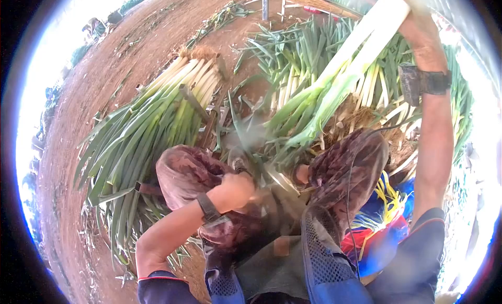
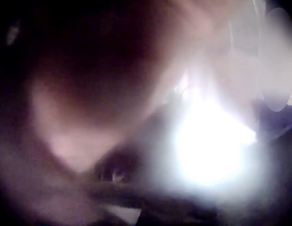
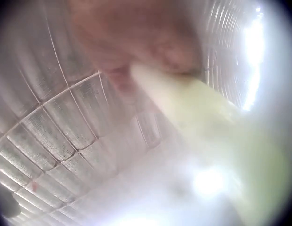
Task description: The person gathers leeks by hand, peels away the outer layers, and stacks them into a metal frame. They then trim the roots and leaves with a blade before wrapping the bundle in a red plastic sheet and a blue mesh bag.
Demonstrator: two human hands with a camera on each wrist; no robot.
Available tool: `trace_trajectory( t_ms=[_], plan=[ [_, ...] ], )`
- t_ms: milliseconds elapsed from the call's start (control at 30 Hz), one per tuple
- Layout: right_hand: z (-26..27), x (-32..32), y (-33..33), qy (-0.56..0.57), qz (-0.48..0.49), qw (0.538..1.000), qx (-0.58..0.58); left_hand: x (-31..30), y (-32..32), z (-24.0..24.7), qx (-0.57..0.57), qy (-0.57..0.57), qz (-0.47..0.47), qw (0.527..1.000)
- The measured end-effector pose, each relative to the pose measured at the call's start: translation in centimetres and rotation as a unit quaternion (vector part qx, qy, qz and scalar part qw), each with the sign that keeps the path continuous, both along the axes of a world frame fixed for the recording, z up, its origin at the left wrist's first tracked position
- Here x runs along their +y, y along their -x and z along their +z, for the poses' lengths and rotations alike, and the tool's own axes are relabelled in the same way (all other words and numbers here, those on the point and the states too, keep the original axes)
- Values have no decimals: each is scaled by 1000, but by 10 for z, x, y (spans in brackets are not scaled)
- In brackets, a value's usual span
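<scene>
At the upper right of the head view, my right hand [image 1: 422,34] grips thick leeks [image 1: 361,50] by their white ends. Their green leaves slant down toward my knees. In the right wrist view, the right hand [image 3: 146,37] holds a pale leek stalk [image 3: 202,110] that runs to the lower right. My left hand [image 1: 234,191] is low over my left thigh, blurred, with its fingers turned away; I cannot tell if it holds anything. Blurred leaf strips [image 1: 280,176] lie between my legs beside it. The left wrist view is dark and smeared by the near left hand [image 2: 85,141].
A large bundle of leeks [image 1: 151,108] rests on a metal stand [image 1: 193,102] at the left. More leeks [image 1: 308,53] are piled ahead and to the right. Yellow ties [image 1: 389,199] and a red and blue bag [image 1: 376,236] sit by my right leg. Leaf scraps litter the brown ground [image 1: 110,58].
</scene>
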State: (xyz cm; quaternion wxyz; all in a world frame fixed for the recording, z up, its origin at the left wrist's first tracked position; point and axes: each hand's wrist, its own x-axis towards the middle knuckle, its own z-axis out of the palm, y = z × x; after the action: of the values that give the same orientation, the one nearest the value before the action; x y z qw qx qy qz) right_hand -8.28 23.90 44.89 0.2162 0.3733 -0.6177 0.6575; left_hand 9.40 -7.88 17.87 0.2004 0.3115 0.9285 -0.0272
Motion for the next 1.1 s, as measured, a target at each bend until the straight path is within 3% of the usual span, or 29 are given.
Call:
trace_trajectory(
  t_ms=[33, 67, 100, 133, 200, 233, 267, 300, 333, 367, 400, 467, 567, 633, 700, 767, 833, 900, 933, 967, 1000, 1033, 1067, 1100],
  plan=[
    [1, -2, -1, -1, -2, 1000, 2, 2, 6, 9, -5, -6, 34, 999],
    [2, -2, -2, -78, -68, 995, -12, 10, 19, 33, -10, -13, 66, 998],
    [4, -2, -3, -153, -133, 979, -25, 13, 38, 40, -2, -84, 113, 990],
    [7, -3, -3, -226, -197, 953, -34, 22, 46, 65, 19, -230, 169, 958],
    [17, -5, -3, -356, -323, 876, -49, 41, 68, 83, 179, -419, 95, 885],
    [6, -7, 2, -181, -74, 974, -114, 62, 76, 93, 205, -437, 148, 863],
    [-14, -10, 11, 4, 188, 969, -159, 79, 87, 80, 289, -539, 86, 786],
    [-30, -25, 3, 52, 231, 948, -214, 102, 96, 75, 317, -585, 63, 744],
    [-42, -36, -1, 30, 292, 930, -220, 126, 92, 86, 247, -575, 171, 761],
    [-59, -49, -5, 58, 306, 917, -248, 141, 86, 93, 169, -554, 280, 766],
    [-68, -56, -9, 51, 299, 920, -247, 144, 84, 91, 176, -555, 278, 764],
    [-83, -60, -17, 69, 300, 908, -286, 149, 78, 75, 65, -568, 388, 723],
    [-94, -52, -3, 70, 322, 884, -331, 149, 65, 42, 134, -560, 370, 729],
    [-85, -45, 4, 117, 431, 829, -338, 144, 55, 33, 141, -557, 351, 739],
    [-72, -37, 16, 121, 446, 830, -312, 140, 50, 27, 144, -556, 329, 750],
    [-50, -22, 20, 16, 351, 867, -354, 137, 47, 22, 158, -553, 313, 756],
    [-30, -27, 28, 43, 342, 887, -307, 135, 45, 29, 144, -544, 315, 764],
    [-4, -18, 33, -126, 219, 949, -189, 135, 45, 31, 132, -538, 313, 772],
    [12, -12, 27, -211, 118, 946, -218, 135, 46, 28, 145, -531, 303, 778],
    [23, -13, 19, -212, 115, 945, -219, 135, 46, 26, 159, -525, 294, 783],
    [30, -18, 11, -378, 8, 918, -119, 134, 45, 27, 157, -526, 293, 783],
    [38, -24, 1, -526, -98, 845, -13, 133, 45, 29, 145, -517, 292, 791],
    [46, -42, -19, -592, -154, 788, -64, 133, 44, 30, 134, -509, 290, 800],
    [43, -45, -18, -593, -155, 787, -66, 135, 44, 25, 132, -510, 288, 800]
  ],
)
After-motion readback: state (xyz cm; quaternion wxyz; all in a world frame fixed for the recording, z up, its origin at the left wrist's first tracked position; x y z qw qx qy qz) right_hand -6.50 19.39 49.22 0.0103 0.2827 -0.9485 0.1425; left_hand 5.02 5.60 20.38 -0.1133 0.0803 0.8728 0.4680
